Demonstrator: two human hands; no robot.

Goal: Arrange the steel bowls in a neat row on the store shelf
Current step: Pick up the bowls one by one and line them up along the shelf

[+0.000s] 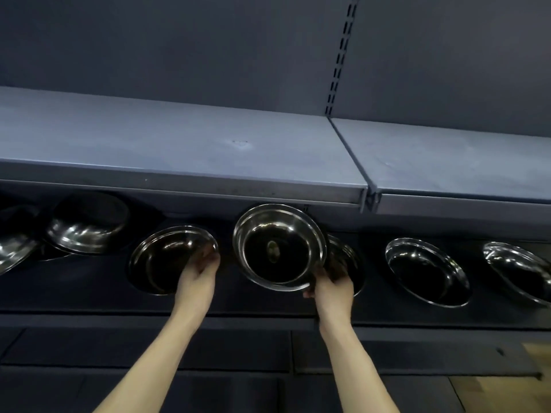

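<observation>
Right hand [332, 286] grips a tilted steel bowl [278, 247]; left hand [198, 271] pinches another bowl's [167, 259] rim; both bowls empty

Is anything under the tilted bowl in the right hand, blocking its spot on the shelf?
Yes. The right hand holds the tilted bowl up on edge, and another bowl lies partly hidden right behind it. The left hand grips a neighbouring bowl, apart from it.

Far-left bowl [12, 248] cropped; far-right bowl [518, 272] cropped.
</observation>
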